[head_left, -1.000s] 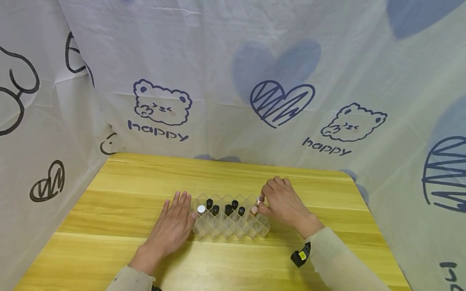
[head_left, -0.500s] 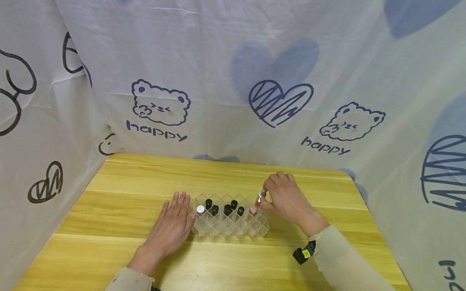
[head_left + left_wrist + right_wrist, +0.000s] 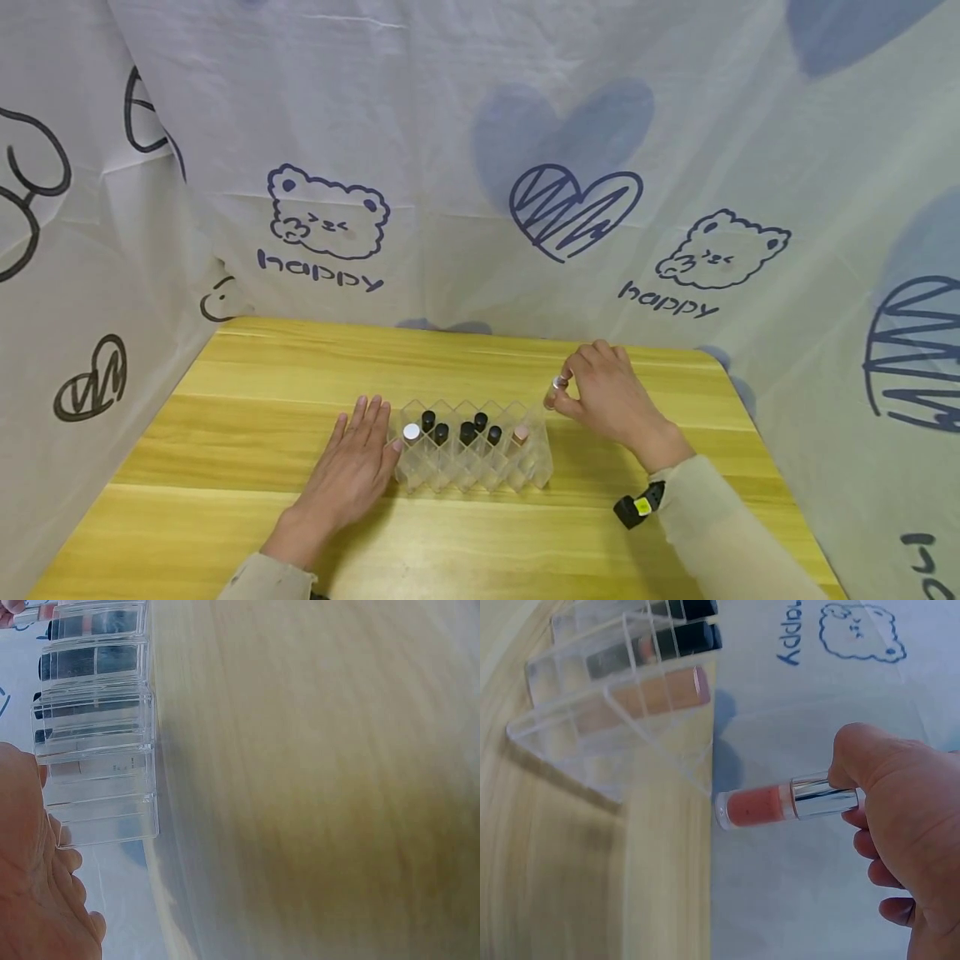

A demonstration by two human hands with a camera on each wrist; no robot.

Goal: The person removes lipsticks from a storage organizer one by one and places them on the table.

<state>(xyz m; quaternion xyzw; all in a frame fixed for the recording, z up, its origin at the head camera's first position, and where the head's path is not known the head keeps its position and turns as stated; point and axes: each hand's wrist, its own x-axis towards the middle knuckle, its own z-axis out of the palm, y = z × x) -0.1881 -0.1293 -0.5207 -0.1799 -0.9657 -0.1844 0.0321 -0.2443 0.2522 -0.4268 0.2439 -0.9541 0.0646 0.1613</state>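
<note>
Between thumb and fingers my right hand pinches a lip gloss tube by its silver cap, its coral-coloured body pointing down and away from the hand. The tube is outside the clear diamond-celled organizer, off its right back corner. My left hand lies with straight fingers along the organizer's left end, thumb at its side wall. Several tubes stand in the organizer's back cells: a white-capped tube at the left, black-capped tubes in the middle, and a pinkish-capped tube at the right.
The organizer stands on a yellow wood-grain table. A white curtain with printed bears and hearts hangs behind the table and at both sides. A black wrist strap hangs at the right sleeve.
My right hand has lifted the lip gloss tube out of the organizer's right back cell and carried it up and to the right. The left hand stays at the organizer's left end.
</note>
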